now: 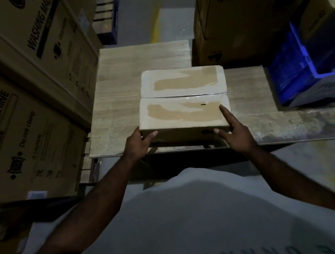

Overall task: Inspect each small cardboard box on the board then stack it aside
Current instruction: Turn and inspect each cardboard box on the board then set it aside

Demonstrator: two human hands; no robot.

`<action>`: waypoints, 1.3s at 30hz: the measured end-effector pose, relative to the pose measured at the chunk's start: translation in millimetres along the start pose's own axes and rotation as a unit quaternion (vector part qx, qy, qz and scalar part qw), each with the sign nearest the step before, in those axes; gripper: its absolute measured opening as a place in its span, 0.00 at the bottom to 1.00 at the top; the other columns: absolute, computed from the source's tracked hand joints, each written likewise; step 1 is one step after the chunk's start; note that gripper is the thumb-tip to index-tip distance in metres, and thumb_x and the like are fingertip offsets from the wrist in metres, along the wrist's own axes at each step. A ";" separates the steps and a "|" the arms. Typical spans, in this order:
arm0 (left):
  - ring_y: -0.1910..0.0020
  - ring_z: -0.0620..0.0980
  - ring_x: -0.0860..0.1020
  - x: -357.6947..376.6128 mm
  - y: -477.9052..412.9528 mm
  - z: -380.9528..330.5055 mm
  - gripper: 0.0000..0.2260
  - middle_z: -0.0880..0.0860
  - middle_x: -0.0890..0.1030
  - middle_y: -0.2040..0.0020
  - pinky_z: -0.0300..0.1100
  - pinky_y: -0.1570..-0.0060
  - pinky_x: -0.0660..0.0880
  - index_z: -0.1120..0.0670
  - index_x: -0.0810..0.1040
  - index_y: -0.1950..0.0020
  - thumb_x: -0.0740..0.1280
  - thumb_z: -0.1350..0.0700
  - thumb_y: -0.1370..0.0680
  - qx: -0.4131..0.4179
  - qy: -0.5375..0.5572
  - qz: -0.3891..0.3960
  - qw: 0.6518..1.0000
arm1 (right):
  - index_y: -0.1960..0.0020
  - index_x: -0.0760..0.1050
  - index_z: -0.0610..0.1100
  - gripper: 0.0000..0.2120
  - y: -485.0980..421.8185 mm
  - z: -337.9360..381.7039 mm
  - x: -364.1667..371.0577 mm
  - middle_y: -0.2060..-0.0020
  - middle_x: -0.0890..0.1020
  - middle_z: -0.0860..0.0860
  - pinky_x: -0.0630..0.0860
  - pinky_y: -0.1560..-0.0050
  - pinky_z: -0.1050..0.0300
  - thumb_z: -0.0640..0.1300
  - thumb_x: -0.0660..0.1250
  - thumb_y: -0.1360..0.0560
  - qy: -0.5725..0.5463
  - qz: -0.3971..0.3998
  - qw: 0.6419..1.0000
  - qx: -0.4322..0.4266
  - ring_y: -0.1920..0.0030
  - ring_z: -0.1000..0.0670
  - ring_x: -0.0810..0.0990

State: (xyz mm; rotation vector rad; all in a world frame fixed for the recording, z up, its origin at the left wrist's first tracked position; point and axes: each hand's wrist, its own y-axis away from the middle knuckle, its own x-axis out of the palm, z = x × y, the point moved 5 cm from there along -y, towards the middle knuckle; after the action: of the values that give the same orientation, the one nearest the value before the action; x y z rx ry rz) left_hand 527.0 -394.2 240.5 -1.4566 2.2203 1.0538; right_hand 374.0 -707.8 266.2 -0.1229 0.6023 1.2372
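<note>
Bracing box [183, 103] corners — left hand [138, 144], right hand [235, 135]

Cartons [23, 124] left of board [116, 103]; box [183, 103] on it; container [296, 75] right.

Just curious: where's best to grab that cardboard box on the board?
Probably its left and right ends, one hand per side: the cardboard box lies flat and wide, flaps seamed on top. The left hand and right hand touch its near corners.
</note>
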 end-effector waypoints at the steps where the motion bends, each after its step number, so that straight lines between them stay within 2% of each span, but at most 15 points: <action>1: 0.38 0.55 0.80 -2.4 2.5 -5.7 0.23 0.55 0.83 0.37 0.39 0.46 0.71 0.57 0.78 0.30 0.71 0.44 0.20 0.012 -0.003 -0.010 1.000 | 0.17 0.58 0.62 0.39 -0.6 1.4 -2.2 0.22 0.64 0.64 0.67 0.22 0.51 0.43 0.73 0.20 -0.005 -0.008 1.000 0.002 0.22 0.56 0.64; 4: 0.39 0.53 0.80 -15.3 11.7 -31.7 0.20 0.54 0.83 0.38 0.38 0.45 0.72 0.57 0.78 0.32 0.70 0.47 0.19 0.080 0.007 -0.065 0.995 | 0.18 0.63 0.59 0.36 -4.5 12.5 -17.7 0.24 0.70 0.59 0.71 0.25 0.53 0.44 0.73 0.21 -0.018 -0.043 0.999 0.004 0.25 0.53 0.71; 6: 0.42 0.48 0.79 -27.6 18.7 -55.2 0.18 0.51 0.83 0.39 0.33 0.50 0.72 0.55 0.78 0.32 0.69 0.46 0.18 0.114 0.021 -0.108 0.987 | 0.18 0.63 0.56 0.34 -6.4 29.6 -32.2 0.25 0.71 0.57 0.74 0.28 0.53 0.45 0.72 0.19 -0.009 -0.082 0.996 -0.013 0.28 0.54 0.72; 8: 0.45 0.44 0.77 -38.6 24.1 -80.6 0.18 0.48 0.81 0.42 0.30 0.56 0.71 0.54 0.77 0.31 0.68 0.46 0.17 0.132 0.042 -0.136 0.981 | 0.16 0.59 0.55 0.34 -8.1 49.1 -46.9 0.25 0.74 0.52 0.79 0.37 0.57 0.46 0.70 0.18 -0.011 -0.119 0.993 -0.015 0.32 0.55 0.74; 10: 0.47 0.45 0.77 -48.0 24.0 -102.4 0.21 0.48 0.79 0.43 0.34 0.54 0.71 0.55 0.74 0.29 0.69 0.45 0.18 0.138 0.052 -0.152 0.977 | 0.16 0.55 0.55 0.35 -12.3 62.7 -59.6 0.29 0.78 0.48 0.80 0.48 0.64 0.47 0.68 0.17 -0.026 -0.148 0.989 -0.008 0.37 0.56 0.78; 11: 0.47 0.46 0.76 -52.1 21.7 -111.7 0.23 0.48 0.79 0.43 0.35 0.52 0.71 0.55 0.72 0.28 0.69 0.45 0.19 0.132 0.053 -0.155 0.978 | 0.16 0.54 0.56 0.35 -15.2 69.2 -64.4 0.31 0.80 0.48 0.81 0.49 0.63 0.47 0.68 0.17 -0.031 -0.156 0.987 -0.007 0.39 0.55 0.80; 14: 0.43 0.53 0.78 -59.6 8.2 -130.9 0.29 0.53 0.79 0.37 0.40 0.50 0.73 0.55 0.67 0.25 0.69 0.42 0.20 0.091 0.022 -0.138 0.986 | 0.16 0.53 0.59 0.37 -28.1 81.8 -72.8 0.34 0.82 0.49 0.83 0.43 0.49 0.48 0.69 0.18 -0.007 -0.168 0.986 -0.009 0.40 0.52 0.83; 18: 0.37 0.61 0.78 -62.1 -7.8 -143.2 0.32 0.59 0.78 0.33 0.49 0.44 0.77 0.54 0.62 0.22 0.66 0.38 0.20 0.066 -0.034 -0.114 0.991 | 0.17 0.56 0.59 0.34 -48.9 92.2 -75.7 0.34 0.82 0.49 0.83 0.42 0.48 0.49 0.68 0.17 0.031 -0.159 0.987 -0.002 0.42 0.53 0.83; 20: 0.36 0.62 0.78 -60.5 -14.5 -143.9 0.35 0.59 0.77 0.31 0.49 0.43 0.75 0.51 0.55 0.18 0.65 0.39 0.18 0.057 -0.037 -0.118 0.991 | 0.18 0.60 0.61 0.30 -58.5 97.3 -73.7 0.33 0.81 0.50 0.84 0.43 0.48 0.51 0.66 0.16 0.042 -0.150 0.988 -0.020 0.42 0.53 0.83; 22: 0.36 0.61 0.78 -58.2 -19.6 -143.3 0.37 0.60 0.77 0.31 0.47 0.44 0.74 0.49 0.46 0.15 0.63 0.39 0.17 0.057 -0.039 -0.126 0.990 | 0.19 0.62 0.59 0.26 -68.2 99.4 -68.1 0.31 0.80 0.49 0.83 0.43 0.51 0.52 0.63 0.15 0.049 -0.129 0.990 -0.034 0.42 0.53 0.82; 25: 0.35 0.60 0.78 -55.2 -26.4 -141.5 0.38 0.60 0.77 0.30 0.42 0.45 0.71 0.47 0.42 0.15 0.63 0.42 0.16 0.093 -0.016 -0.119 0.988 | 0.18 0.62 0.58 0.24 -82.1 95.1 -58.9 0.26 0.75 0.46 0.80 0.35 0.48 0.53 0.59 0.14 0.022 -0.102 0.994 -0.025 0.35 0.49 0.80; 28: 0.27 0.59 0.72 -54.7 -30.3 -134.8 0.38 0.58 0.69 0.22 0.39 0.39 0.66 0.46 0.44 0.15 0.65 0.43 0.17 0.097 0.037 -0.089 0.991 | 0.20 0.62 0.65 0.25 -92.3 83.4 -55.8 0.27 0.76 0.48 0.81 0.36 0.43 0.59 0.58 0.16 -0.049 -0.074 0.996 0.013 0.36 0.49 0.81; 30: 0.24 0.57 0.68 -54.6 -31.4 -123.6 0.38 0.56 0.66 0.20 0.40 0.34 0.65 0.46 0.47 0.15 0.66 0.41 0.17 0.077 0.072 -0.069 0.992 | 0.20 0.61 0.66 0.25 -98.4 80.0 -57.7 0.28 0.76 0.50 0.82 0.37 0.43 0.60 0.59 0.16 -0.077 -0.055 0.995 0.027 0.37 0.50 0.82; 34: 0.31 0.51 0.75 -54.4 -36.8 -104.4 0.27 0.50 0.77 0.28 0.43 0.34 0.71 0.50 0.67 0.21 0.65 0.40 0.17 0.085 0.093 -0.061 0.990 | 0.19 0.61 0.63 0.24 -109.8 81.3 -60.6 0.27 0.74 0.51 0.81 0.35 0.44 0.56 0.59 0.14 -0.102 -0.027 0.994 0.037 0.35 0.51 0.81; 39: 0.39 0.46 0.76 -54.6 -43.9 -108.9 0.22 0.48 0.80 0.36 0.39 0.41 0.70 0.52 0.74 0.28 0.65 0.41 0.17 0.078 0.108 -0.075 0.988 | 0.18 0.60 0.60 0.24 -118.3 81.2 -57.7 0.29 0.76 0.51 0.83 0.41 0.51 0.53 0.58 0.13 -0.128 -0.027 0.991 0.034 0.39 0.53 0.83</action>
State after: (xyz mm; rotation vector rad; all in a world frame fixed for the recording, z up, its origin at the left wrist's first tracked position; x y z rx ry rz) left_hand 606.6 -444.0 329.7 -1.7055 2.2347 0.6873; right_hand 500.1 -764.4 335.6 0.0762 0.4141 1.1553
